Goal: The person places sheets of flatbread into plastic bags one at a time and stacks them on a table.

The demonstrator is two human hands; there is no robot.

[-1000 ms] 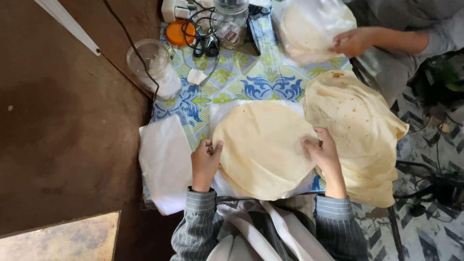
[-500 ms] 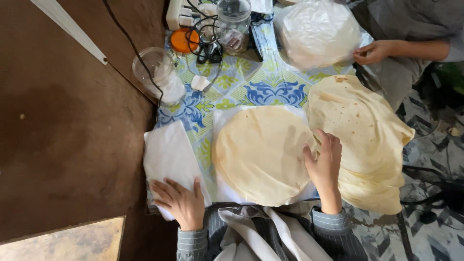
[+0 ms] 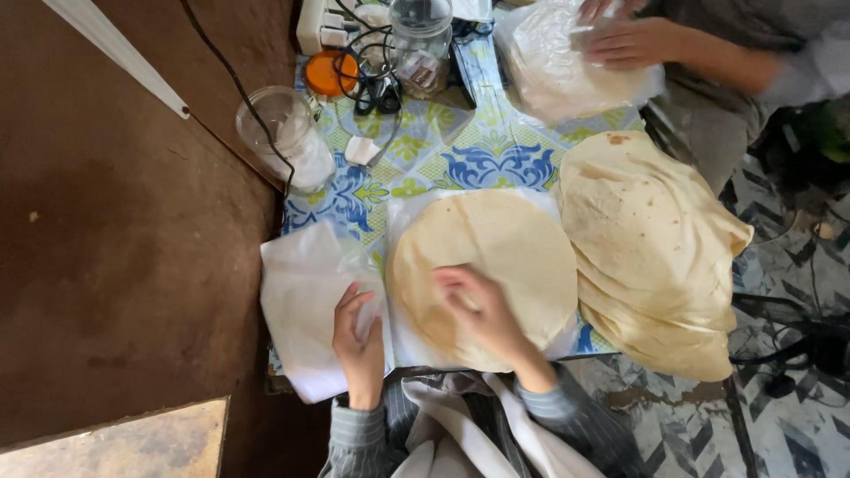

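A round pale flatbread lies on a clear plastic sheet in the middle of the patterned table. My right hand rests flat on its near part, fingers spread, blurred by motion. My left hand lies on a stack of white plastic bags at the table's left edge, fingers touching the top bag. A thick pile of flatbreads hangs over the table's right side.
Another person's hands press a bagged stack of flatbreads at the far right. A glass jar, an orange lid, a second jar, a power strip and cables crowd the far end. Brown floor lies left.
My left hand moved from the flatbread's left edge down and onto the white bags. My right hand slid from the flatbread's right edge toward its middle. The other person's hands shifted on their bag.
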